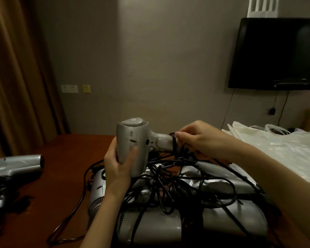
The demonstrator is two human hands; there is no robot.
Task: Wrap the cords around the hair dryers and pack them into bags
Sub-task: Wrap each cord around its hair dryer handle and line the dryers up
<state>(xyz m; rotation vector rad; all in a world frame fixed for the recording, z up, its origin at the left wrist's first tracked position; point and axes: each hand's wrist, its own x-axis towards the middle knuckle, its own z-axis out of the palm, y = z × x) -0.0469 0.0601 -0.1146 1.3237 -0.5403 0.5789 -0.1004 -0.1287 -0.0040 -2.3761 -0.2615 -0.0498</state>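
Observation:
My left hand [117,162] grips the barrel of a silver hair dryer [132,140], held up above the table with its handle pointing right. My right hand [200,138] pinches the black cord [174,145] against that handle, where a few dark loops lie around it. Below them a pile of several silver hair dryers [191,222] lies under a tangle of loose black cords [168,178]. Clear plastic bags [279,140] lie at the right.
Another silver hair dryer [16,166] with its cord bundled lies at the left on the dark red-brown table [64,154]. A brown curtain hangs at the left and a black television [276,54] is mounted on the wall at the right.

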